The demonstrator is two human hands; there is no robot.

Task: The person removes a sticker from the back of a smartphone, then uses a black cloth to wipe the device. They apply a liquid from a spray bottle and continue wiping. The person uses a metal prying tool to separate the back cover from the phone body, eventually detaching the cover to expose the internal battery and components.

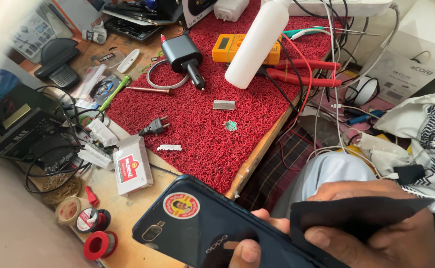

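1. Dark blue glossy smartphone [202, 228] lying back-up at the 6 o'clock edge of the view, round red-and-yellow sticker [181, 205] and camera window facing up, back cover in place and unopened.
2. Left hand [250, 248] under the phone at 6 o'clock; thumb curled over the near edge, other fingers hidden beneath, closed around the phone in a supporting grip.
3. Right hand [376, 223] at 4 o'clock, fingers bent shut on a black flat cloth-like sheet [346, 216] pressed against the phone's right end.
4. Judged from this: wiping or covering under way at one end only; rest of the back uncovered, nothing dismantled yet.
5. Red looped-fibre work mat [202, 124] at 12 o'clock, well apart from both hands, carrying a white plastic squeeze bottle [254, 44], a yellow multimeter [227, 47], red-handled pliers [307, 72], a grey car charger adapter [182, 57] and a black two-pin plug [154, 126].
6. Small red-and-white cardboard box [133, 168] at 9 o'clock, beside the mat on the wooden bench [123, 218]; solder and tape spools [93, 228] at 8 o'clock.
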